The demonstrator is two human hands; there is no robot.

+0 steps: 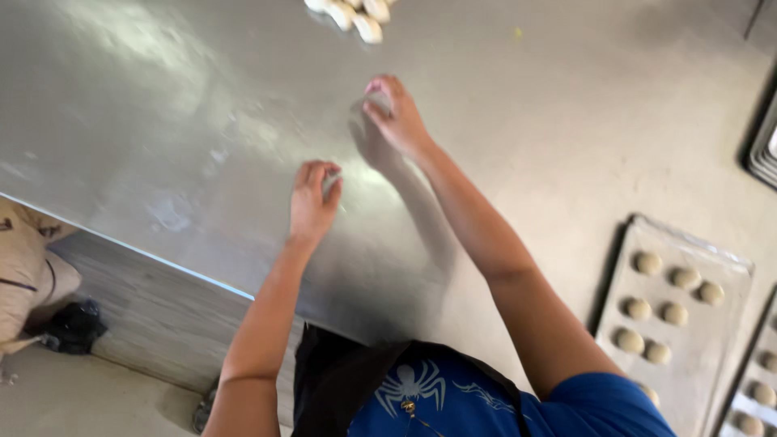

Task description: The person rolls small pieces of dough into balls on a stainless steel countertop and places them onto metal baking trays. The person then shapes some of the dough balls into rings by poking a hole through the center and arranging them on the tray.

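My left hand (313,201) is cupped on the steel table (162,121), curled over a small pale dough ball (330,184) that peeks out between thumb and fingers. Farther away, my right hand (395,113) is cupped the same way over another dough piece (377,100), mostly hidden under the fingers. Both forearms reach out from my blue shirt and dark apron at the bottom of the view.
Several raw dough pieces (354,11) lie at the table's far edge. A lined tray (696,324) with several round dough balls sits to the right, a second tray (757,388) beside it. Dark stacked trays (765,150) are at the right edge. Another person's legs (28,267) stand at left.
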